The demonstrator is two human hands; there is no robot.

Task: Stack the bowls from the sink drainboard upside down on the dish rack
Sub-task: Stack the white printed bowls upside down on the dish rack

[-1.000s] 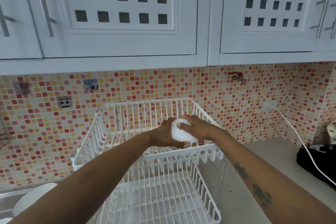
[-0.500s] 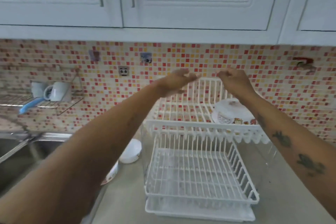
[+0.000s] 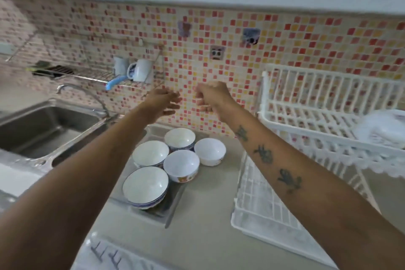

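Both hands have swung left since half a second ago, away from the rack and over to the bowls, and my view has dropped with them, so the sink fills the left side now. Sink (image 3: 43,125) sits far left, its tap (image 3: 83,94) curving over the basin. Behind it, a wire shelf (image 3: 87,76) on the tiled wall carries two mugs (image 3: 140,70) and a blue-handled tool I can't identify.

My left hand (image 3: 163,103) hangs in the air with its fingers spread loose, holding nothing. My right hand (image 3: 211,96) is just beside it, fingers curled in, also empty. Both hover above and beyond the bowls, touching none.

Five bowls (image 3: 181,165) stand upright, clustered on the drainboard (image 3: 168,208) and the surface (image 3: 197,226) just right of it. The biggest, with a blue rim, is nearest me; the rightmost one stands on the surface itself.

Right of them stands the white rack (image 3: 317,116). On its upper tier, at the frame's right edge, lies a blurred white shape (image 3: 381,131), apparently a bowl turned upside down. The lower tier (image 3: 263,210) looks bare.
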